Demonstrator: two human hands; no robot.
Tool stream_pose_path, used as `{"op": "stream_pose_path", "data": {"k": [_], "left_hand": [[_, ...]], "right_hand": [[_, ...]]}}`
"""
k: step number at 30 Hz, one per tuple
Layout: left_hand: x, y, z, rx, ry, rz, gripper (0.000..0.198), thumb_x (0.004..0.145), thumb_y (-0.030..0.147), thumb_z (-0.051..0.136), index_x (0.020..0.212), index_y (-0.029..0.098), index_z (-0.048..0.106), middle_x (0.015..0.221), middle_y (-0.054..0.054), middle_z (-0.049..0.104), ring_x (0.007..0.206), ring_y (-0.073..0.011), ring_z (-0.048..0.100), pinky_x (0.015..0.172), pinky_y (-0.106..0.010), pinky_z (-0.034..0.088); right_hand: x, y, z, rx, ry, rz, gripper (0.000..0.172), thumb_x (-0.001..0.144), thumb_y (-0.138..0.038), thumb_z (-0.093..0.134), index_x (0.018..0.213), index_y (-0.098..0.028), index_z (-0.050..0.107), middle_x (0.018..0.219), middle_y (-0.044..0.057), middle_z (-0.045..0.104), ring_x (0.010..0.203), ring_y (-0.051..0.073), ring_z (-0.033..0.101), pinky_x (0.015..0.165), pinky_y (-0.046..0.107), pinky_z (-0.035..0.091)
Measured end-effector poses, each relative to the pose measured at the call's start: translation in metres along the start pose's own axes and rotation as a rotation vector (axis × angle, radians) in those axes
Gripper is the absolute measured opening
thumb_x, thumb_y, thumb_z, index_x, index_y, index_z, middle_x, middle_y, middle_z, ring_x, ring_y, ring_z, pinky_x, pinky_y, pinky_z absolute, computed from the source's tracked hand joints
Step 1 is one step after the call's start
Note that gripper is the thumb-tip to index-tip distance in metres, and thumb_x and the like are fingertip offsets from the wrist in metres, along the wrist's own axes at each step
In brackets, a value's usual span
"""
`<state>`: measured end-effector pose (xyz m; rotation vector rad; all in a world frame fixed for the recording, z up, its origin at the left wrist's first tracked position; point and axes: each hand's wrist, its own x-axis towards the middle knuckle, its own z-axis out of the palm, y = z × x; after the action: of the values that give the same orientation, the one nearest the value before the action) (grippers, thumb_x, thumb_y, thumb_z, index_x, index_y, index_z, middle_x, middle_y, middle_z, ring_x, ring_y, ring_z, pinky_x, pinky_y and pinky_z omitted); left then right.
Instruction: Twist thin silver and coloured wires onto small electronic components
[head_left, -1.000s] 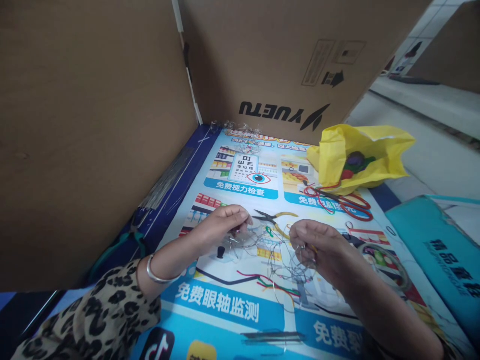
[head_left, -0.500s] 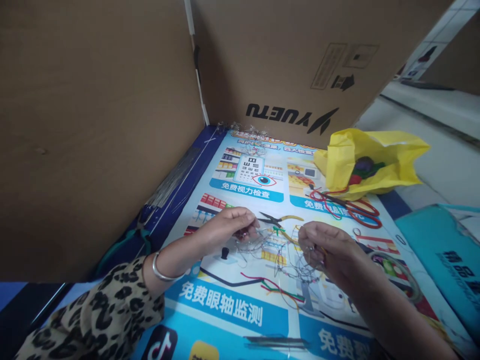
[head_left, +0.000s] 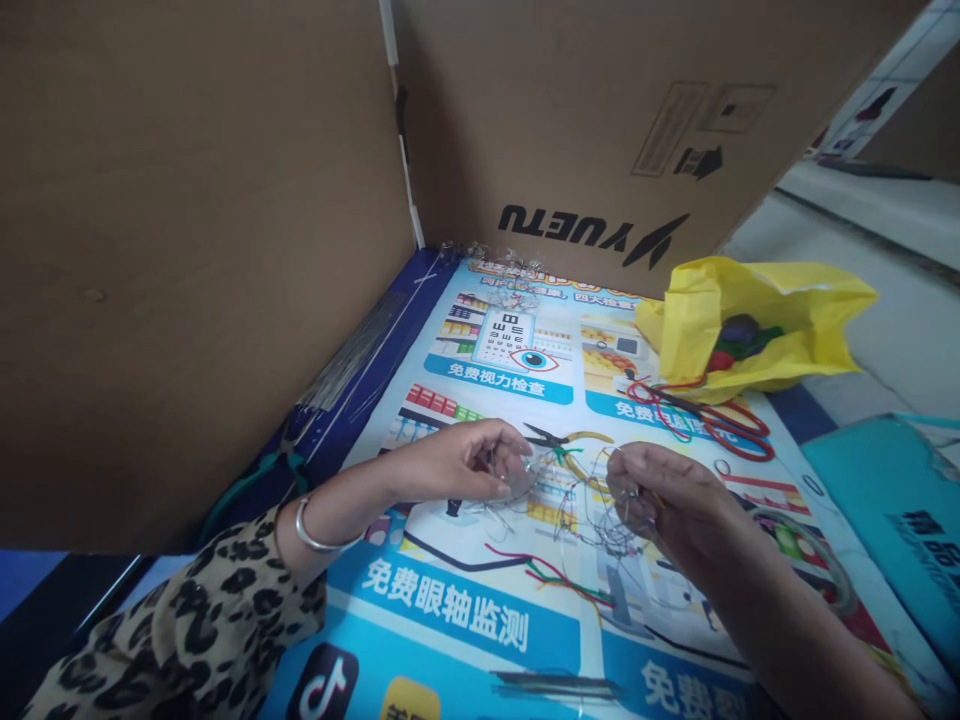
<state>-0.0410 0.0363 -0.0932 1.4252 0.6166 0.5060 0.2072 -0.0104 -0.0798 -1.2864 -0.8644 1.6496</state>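
Note:
A loose tangle of thin wire (head_left: 611, 535) spans the space between my two hands, over the printed poster. My left hand (head_left: 480, 462), a silver bangle at its wrist, has its fingers curled round a part of this wire. On the other side my right hand (head_left: 660, 492) pinches the tangle between thumb and fingers. Just beyond the hands lie yellow-handled pliers (head_left: 566, 440) with their jaws to the left. Short red and green cords (head_left: 555, 578) rest on the poster in front of the hands.
A cardboard box (head_left: 562, 120) walls off the back and left. At right are a yellow bag (head_left: 795, 290) with yarn, red-handled scissors (head_left: 731, 430) and a teal box (head_left: 877, 500). Teal-handled pliers (head_left: 259, 480) and straight wires (head_left: 352, 360) lie left; dark thin rods (head_left: 555, 686) lie in front.
My left hand has turned and loosened a little, its thumb now lower and apart from the fingertips. My right hand keeps its pinch. The whole view has shifted slightly.

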Motion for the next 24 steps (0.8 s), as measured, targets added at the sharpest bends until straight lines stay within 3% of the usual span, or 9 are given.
{"op": "stream_pose_path", "data": {"k": [10,24], "left_hand": [[-0.005,-0.005,-0.009,-0.17,-0.137,-0.01,0.049,0.076,0.008,0.061,0.121,0.02,0.049,0.111,-0.01,0.056,0.098,-0.0154,0.054,0.08,-0.029,0.043],[-0.002,-0.017,-0.013,-0.242,-0.079,-0.027,0.043,0.076,0.008,0.061,0.117,0.019,0.054,0.102,-0.007,0.058,0.093,-0.0145,0.056,0.082,-0.031,0.044]], "right_hand": [[-0.001,0.001,-0.001,0.016,-0.007,0.008,0.026,0.066,-0.039,0.074,0.065,-0.017,0.06,0.055,-0.003,0.04,0.046,0.006,0.03,0.042,0.022,0.022],[0.0,0.003,-0.003,-0.002,-0.011,-0.006,0.025,0.065,-0.039,0.074,0.066,-0.017,0.062,0.053,-0.003,0.039,0.045,0.006,0.029,0.041,0.022,0.022]]}}
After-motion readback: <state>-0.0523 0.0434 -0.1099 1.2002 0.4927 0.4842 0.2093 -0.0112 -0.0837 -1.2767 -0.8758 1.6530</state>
